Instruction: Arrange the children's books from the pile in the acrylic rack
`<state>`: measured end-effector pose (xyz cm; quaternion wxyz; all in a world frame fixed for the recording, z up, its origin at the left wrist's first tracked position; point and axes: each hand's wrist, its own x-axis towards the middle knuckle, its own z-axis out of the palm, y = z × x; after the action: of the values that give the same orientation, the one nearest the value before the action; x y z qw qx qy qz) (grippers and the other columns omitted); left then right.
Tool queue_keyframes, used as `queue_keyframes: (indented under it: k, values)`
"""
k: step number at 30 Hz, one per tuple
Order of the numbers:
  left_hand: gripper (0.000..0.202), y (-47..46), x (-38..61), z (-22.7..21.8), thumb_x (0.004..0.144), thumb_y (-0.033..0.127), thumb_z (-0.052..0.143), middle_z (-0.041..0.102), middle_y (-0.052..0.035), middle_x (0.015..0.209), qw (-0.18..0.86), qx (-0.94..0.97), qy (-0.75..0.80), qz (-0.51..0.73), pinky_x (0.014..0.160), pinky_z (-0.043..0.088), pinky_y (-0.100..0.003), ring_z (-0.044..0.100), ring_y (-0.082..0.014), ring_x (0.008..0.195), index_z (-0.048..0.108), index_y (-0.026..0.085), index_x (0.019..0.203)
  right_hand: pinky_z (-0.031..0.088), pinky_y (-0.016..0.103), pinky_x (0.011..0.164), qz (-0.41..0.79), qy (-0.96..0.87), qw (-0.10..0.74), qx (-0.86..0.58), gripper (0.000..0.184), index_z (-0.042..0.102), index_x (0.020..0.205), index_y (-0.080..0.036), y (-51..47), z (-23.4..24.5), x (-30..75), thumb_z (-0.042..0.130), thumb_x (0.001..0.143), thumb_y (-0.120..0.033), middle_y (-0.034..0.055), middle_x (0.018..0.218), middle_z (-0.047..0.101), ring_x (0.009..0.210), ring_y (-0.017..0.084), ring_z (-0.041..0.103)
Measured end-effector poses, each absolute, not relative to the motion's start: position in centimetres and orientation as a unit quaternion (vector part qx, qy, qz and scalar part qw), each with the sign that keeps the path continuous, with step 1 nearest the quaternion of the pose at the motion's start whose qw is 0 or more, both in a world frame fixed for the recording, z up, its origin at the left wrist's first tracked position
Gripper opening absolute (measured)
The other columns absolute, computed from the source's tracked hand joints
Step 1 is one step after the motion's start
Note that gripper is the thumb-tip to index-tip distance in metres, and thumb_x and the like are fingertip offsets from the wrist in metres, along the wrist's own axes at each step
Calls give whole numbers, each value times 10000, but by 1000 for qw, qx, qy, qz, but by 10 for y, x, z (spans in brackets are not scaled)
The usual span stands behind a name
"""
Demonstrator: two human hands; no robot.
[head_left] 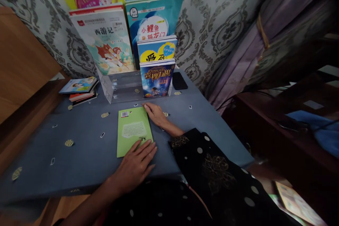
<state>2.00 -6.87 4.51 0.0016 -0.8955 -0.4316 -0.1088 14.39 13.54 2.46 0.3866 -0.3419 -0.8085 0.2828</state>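
A thin green book (pixel 132 130) lies back cover up on the grey-blue tablecloth (pixel 79 155), its barcode at the far left corner. My left hand (pixel 136 166) lies flat with fingers spread on the book's near right corner. My right hand (pixel 156 113) rests with fingers stretched along the book's far right edge, touching it. Just behind stands a clear tiered book stand (pixel 122 86) with several children's books upright in it, the front one dark blue (pixel 156 77).
A small stack of books (pixel 79 90) lies at the far left of the table. A black phone (pixel 179 80) lies right of the stand. A wooden panel (pixel 21 63) is at left, curtains (pixel 265 42) and dark furniture at right.
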Motion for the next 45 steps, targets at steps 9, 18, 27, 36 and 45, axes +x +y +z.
queue_keyframes:
  k: [9,18,27,36,45]
  values:
    - [509,-90,30,37,1034,297,312,453,-86,1508,48,-856,-502,-115,1160,332,-448,384,-216,1416,269,165,1523,477,348,910,278,-815,381,-335,345,673,1114,-206,137,22,145,364,1013,-321,74,1100,723,1024,216,656]
    - [537,-110,23,34,1024,278,350,473,-110,1491,63,-818,-555,-136,1143,365,-474,396,-238,1408,246,145,1534,482,372,927,290,-815,382,-325,362,670,1123,-201,134,24,145,357,1012,-345,84,1116,718,1025,228,652]
    - [506,-124,10,34,1017,262,382,502,-118,1467,112,-780,-599,-142,1114,408,-465,417,-240,1395,322,131,1502,455,409,978,207,-871,313,-318,307,629,1148,-161,124,30,146,378,995,-249,119,1154,694,1079,239,630]
    - [382,-124,11,27,1016,270,352,656,-138,1269,139,-776,-595,-158,1036,479,-484,568,-269,1249,548,115,1305,386,400,1089,221,-960,166,-39,313,581,1262,-182,39,65,127,434,1012,-300,92,1258,666,1192,186,588]
    - [337,-125,14,18,994,228,368,695,-151,1112,127,-759,-609,-194,977,491,-559,594,-314,1183,600,126,1216,254,352,1203,275,-957,86,41,453,477,1407,-124,23,69,123,456,1018,-355,110,1444,531,1416,166,377]
